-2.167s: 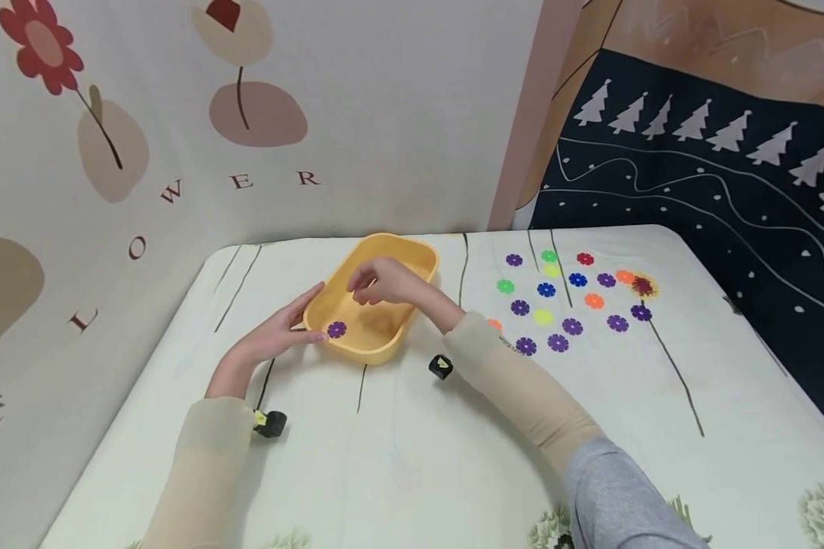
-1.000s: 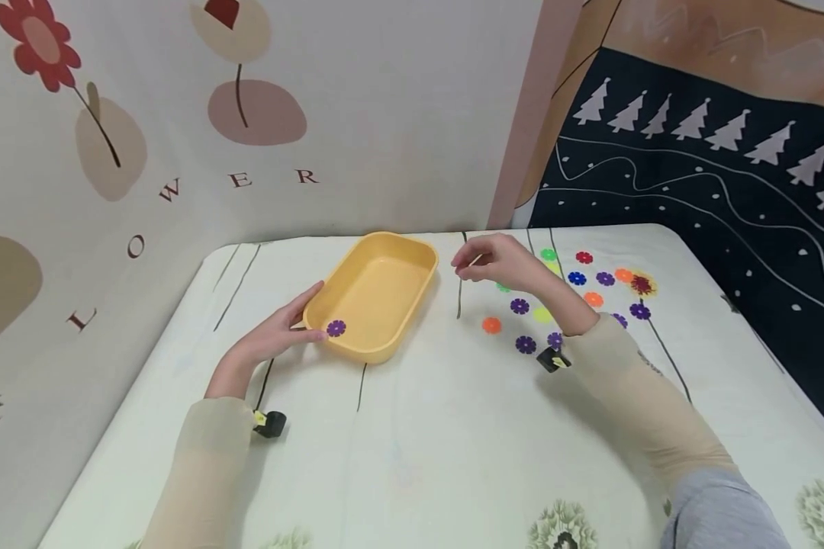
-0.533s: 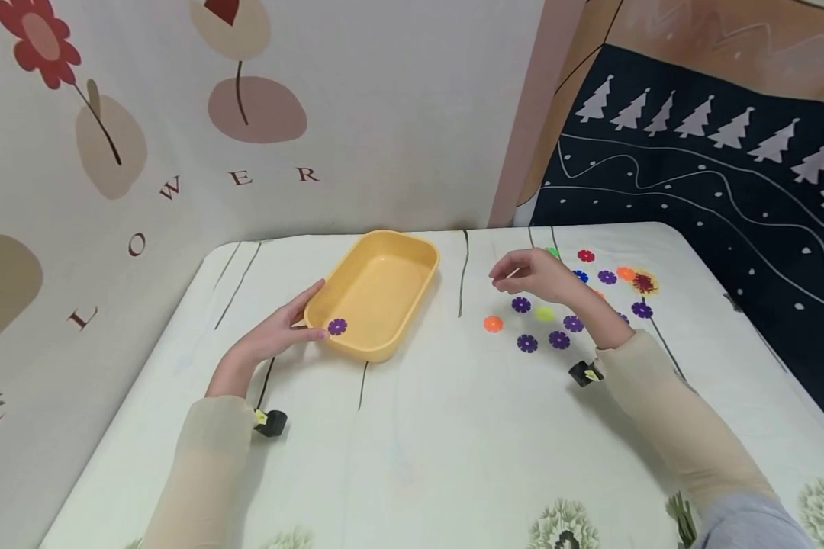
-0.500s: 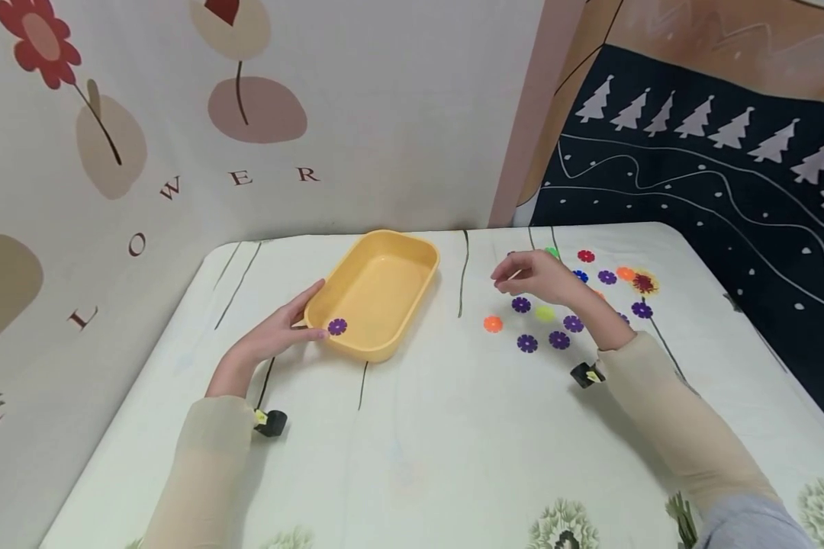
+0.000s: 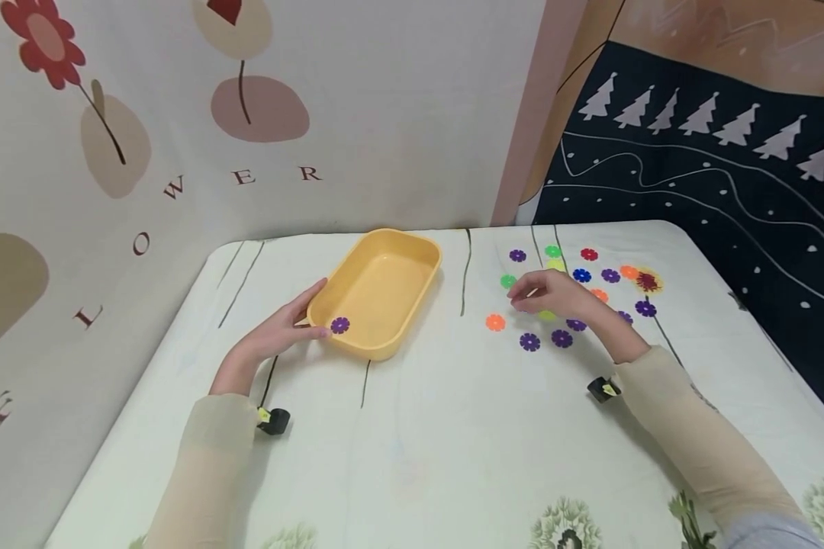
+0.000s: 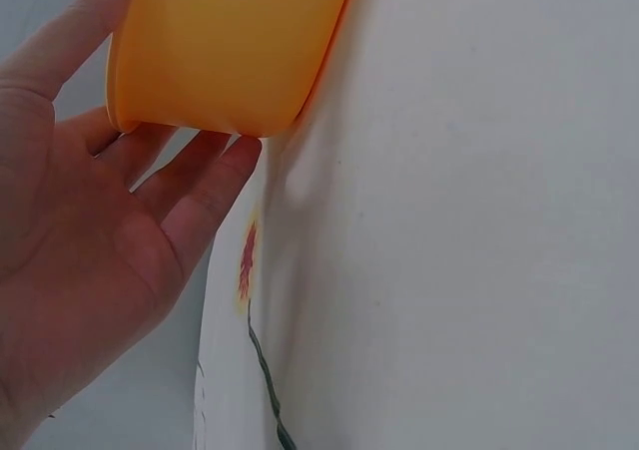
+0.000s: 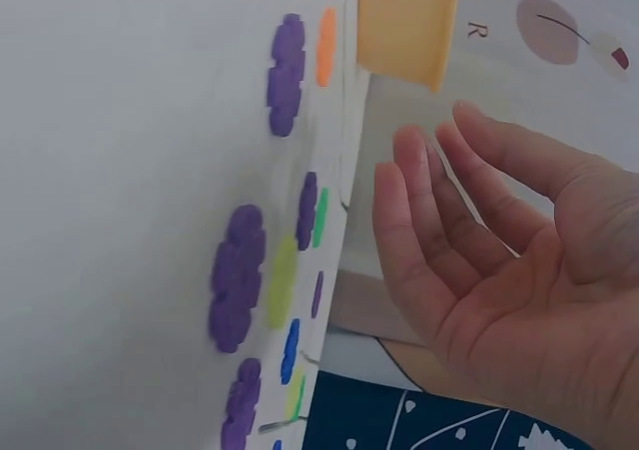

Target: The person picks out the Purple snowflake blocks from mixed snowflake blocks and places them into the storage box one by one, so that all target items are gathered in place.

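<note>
A yellow plastic tub (image 5: pixel 387 293) stands on the table, its near end towards my left hand (image 5: pixel 276 328). That hand holds the tub's left corner, thumb at the near rim and fingers along the outer side and underneath. One purple flower-shaped disc (image 5: pixel 339 325) lies in the tub by the thumb. My right hand (image 5: pixel 556 293) hovers over the loose flower discs, fingers loosely bent and nothing between them. Closest to its fingertips are a green disc (image 5: pixel 508 282) and a partly covered yellow-green disc (image 5: pixel 548 315). In the right wrist view, its palm (image 7: pixel 529 290) shows bare.
Several flower discs are scattered at the right, among them an orange disc (image 5: pixel 495 322), a red disc (image 5: pixel 588 255) and a blue disc (image 5: pixel 581 275). A printed cloth covers the table (image 5: pixel 412 442). Patterned walls (image 5: pixel 398 152) border its back and sides.
My right hand has left the space above the tub and moved right over the discs, lowering slightly in the last half second. The left hand and the tub have stayed in place.
</note>
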The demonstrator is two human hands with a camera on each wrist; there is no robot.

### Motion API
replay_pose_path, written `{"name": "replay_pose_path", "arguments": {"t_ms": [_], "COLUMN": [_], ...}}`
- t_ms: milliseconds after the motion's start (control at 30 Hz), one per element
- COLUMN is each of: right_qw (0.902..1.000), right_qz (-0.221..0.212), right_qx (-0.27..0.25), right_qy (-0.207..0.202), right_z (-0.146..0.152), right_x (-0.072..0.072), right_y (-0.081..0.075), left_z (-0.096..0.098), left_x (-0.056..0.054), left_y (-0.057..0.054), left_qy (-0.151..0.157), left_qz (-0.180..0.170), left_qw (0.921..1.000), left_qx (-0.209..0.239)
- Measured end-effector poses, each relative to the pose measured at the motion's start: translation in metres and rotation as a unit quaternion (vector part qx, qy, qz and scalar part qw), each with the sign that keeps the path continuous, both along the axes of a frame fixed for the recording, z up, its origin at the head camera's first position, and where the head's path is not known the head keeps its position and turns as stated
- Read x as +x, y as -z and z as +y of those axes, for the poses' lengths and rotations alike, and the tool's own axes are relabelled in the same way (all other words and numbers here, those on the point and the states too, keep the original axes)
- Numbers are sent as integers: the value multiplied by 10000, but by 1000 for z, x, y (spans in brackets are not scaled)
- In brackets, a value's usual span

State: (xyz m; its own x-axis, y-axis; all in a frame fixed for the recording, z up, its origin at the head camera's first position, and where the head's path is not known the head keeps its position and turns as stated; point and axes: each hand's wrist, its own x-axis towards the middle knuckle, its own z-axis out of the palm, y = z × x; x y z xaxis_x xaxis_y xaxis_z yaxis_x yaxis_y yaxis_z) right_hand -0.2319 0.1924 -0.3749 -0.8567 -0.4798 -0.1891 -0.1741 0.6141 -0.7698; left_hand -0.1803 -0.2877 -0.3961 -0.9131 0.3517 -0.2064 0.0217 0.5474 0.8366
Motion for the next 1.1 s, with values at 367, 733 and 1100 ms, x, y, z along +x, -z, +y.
{"name": "replay_pose_path", "arguments": {"t_ms": [367,733,1100], "right_qw": [9951,9913,9903], "right_qz": [-661,-708,-406], "right_qx": [557,640,873], "right_qy": [-484,-905,-1005], "right_z": [11,15,15], "right_x": [3,4,8], "right_y": [11,17,19], "left_z": [1,0,1], "left_x": [-1,-1,0], "left_y": [2,2,1], "left_qy": [-21,-34,-43], "left_qz": [34,26,4], "left_qw": [10000,10000,10000], "left_qx": [-23,24,15]}}
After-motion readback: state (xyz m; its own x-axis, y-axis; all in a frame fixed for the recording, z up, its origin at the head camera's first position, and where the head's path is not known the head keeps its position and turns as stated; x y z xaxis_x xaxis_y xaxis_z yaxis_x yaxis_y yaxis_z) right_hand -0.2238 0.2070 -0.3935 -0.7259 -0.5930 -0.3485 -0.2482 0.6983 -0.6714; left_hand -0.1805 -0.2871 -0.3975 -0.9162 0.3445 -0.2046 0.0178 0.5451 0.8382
